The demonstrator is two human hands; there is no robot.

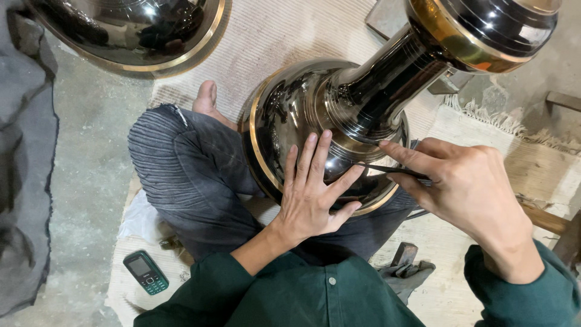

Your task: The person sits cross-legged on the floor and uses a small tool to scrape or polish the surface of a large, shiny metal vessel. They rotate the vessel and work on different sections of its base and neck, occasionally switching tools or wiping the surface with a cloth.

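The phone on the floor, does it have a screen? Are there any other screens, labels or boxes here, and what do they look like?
Mobile phone: lies on the pale mat at lower left, beside the person's knee; small upright rectangle with a green body, dark keypad and a small grey, unlit screen.
No packages, labels, signs or other screens show anywhere else.

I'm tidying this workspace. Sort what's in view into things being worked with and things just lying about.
In use:
large dark polished metal vase with brass bands
thin dark pointed tool
left hand
right hand

Lying about:
green keypad phone
second dark polished metal vessel
grey cloth
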